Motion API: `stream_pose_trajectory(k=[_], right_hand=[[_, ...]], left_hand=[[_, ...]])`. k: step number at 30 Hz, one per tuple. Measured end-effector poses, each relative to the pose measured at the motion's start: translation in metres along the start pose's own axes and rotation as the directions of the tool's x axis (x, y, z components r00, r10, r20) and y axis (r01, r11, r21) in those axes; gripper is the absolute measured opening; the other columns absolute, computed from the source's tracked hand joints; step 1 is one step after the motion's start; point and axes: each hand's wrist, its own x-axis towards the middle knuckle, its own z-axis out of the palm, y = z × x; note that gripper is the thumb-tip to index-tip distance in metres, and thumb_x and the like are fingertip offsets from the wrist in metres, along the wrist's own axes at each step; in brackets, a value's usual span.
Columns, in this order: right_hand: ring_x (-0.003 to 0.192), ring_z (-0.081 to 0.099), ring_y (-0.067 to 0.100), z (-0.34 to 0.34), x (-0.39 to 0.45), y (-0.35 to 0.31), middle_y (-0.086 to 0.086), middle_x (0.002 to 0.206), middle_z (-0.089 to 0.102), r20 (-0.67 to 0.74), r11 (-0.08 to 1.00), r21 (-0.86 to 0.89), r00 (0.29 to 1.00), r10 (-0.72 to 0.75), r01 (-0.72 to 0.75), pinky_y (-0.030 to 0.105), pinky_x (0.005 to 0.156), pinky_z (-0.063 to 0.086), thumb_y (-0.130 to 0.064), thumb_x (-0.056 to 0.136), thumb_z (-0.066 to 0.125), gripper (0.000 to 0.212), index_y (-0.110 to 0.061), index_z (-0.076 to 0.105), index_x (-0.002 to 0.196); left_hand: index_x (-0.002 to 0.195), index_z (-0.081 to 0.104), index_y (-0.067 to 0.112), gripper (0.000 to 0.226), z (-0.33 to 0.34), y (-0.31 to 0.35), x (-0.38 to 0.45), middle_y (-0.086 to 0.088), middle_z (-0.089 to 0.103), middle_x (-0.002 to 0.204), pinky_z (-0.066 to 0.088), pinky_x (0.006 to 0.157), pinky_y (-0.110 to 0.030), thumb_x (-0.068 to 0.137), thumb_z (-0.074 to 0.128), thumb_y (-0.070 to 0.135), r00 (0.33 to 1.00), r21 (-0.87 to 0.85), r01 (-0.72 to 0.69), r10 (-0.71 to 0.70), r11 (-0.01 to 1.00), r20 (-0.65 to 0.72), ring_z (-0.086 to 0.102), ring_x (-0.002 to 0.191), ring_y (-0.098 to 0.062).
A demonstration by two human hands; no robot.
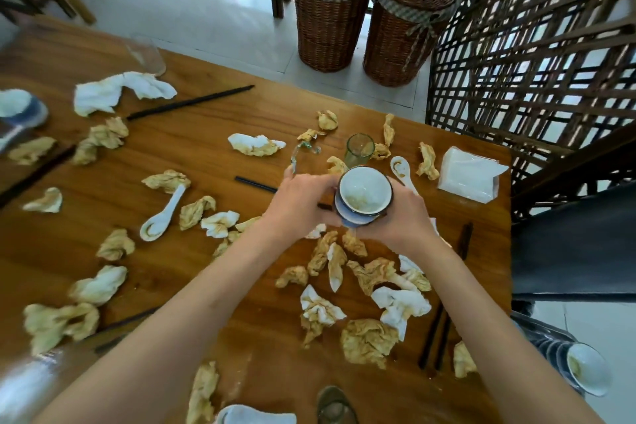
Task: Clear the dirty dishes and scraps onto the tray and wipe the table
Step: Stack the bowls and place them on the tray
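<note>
Both hands — your left hand (296,203) and right hand (401,213) — cup the stacked bowls (364,198) from opposite sides, raised above the littered bench (192,144) — seemingly steadying the stack for carrying.

the bowl (19,107) at the left edge is cut off and blurred. the glass (146,57) at the counter's far edge is smeared by motion. the hands (299,206) hide the sides of the bowl stack (363,198), so its count is unclear. the cloth (254,416) and a round brown thing (335,404) are cropped by the bottom edge.
</note>
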Motion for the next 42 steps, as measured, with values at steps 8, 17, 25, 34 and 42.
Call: stream_pose_trajectory(k=[8, 17, 25, 34, 42], right_hand=[[0.085, 0.05, -0.002, 0.06, -0.014, -0.096, -0.024, 0.089, 0.057, 0.035, 0.996, 0.056, 0.997, -0.068, 0.066, 0.0, 0.059, 0.037, -0.024, 0.045, 0.09, 0.074, -0.025, 0.059, 0.112], [0.087, 0.051, 0.0, 0.157, -0.032, -0.195, -0.031, 0.086, 0.05, 0.024, 0.997, 0.082, 1.0, -0.018, 0.016, 0.004, 0.06, 0.034, -0.027, 0.046, 0.091, 0.072, -0.033, 0.053, 0.107], [0.077, 0.05, -0.019, 0.218, -0.03, -0.259, -0.034, 0.085, 0.052, 0.059, 0.99, 0.143, 0.998, -0.021, 0.012, -0.001, 0.056, 0.039, -0.025, 0.04, 0.091, 0.076, -0.039, 0.049, 0.102], [0.083, 0.053, -0.007, 0.256, 0.0, -0.307, -0.034, 0.089, 0.054, 0.146, 0.99, 0.132, 0.987, -0.067, 0.047, 0.003, 0.06, 0.038, -0.035, 0.039, 0.086, 0.074, -0.047, 0.048, 0.102], [0.089, 0.054, -0.001, 0.298, 0.026, -0.344, -0.031, 0.09, 0.055, 0.095, 0.987, 0.15, 0.993, -0.072, 0.057, 0.005, 0.062, 0.038, -0.027, 0.045, 0.089, 0.075, -0.043, 0.047, 0.105]], left_hand=[[0.114, 0.059, 0.024, 0.053, -0.069, -0.069, -0.063, 0.007, 0.067, 0.111, 0.013, 0.11, -0.051, 0.068, 0.078, 0.043, 0.999, 0.036, 0.035, -0.034, 0.999, -0.024, 0.057, 0.11, -0.016], [0.113, 0.058, 0.025, 0.048, -0.144, -0.163, -0.13, 0.009, 0.067, 0.109, 0.012, 0.11, -0.049, 0.072, 0.076, 0.04, 0.998, 0.096, 0.019, -0.025, 0.995, 0.056, 0.057, 0.107, -0.015], [0.123, 0.055, 0.029, 0.056, -0.191, -0.228, -0.173, 0.009, 0.064, 0.118, 0.013, 0.113, -0.05, 0.072, 0.076, 0.04, 0.997, 0.098, 0.057, -0.061, 0.994, 0.044, 0.054, 0.115, -0.016], [0.12, 0.06, 0.024, 0.054, -0.225, -0.28, -0.19, 0.007, 0.066, 0.113, 0.02, 0.11, -0.055, 0.07, 0.08, 0.032, 0.99, -0.055, 0.136, -0.137, 0.989, -0.016, 0.055, 0.111, -0.017], [0.113, 0.062, 0.025, 0.049, -0.254, -0.336, -0.181, 0.011, 0.063, 0.093, 0.04, 0.097, -0.044, 0.068, 0.082, 0.027, 0.992, -0.103, 0.12, -0.123, 0.987, -0.026, 0.057, 0.1, -0.02]])
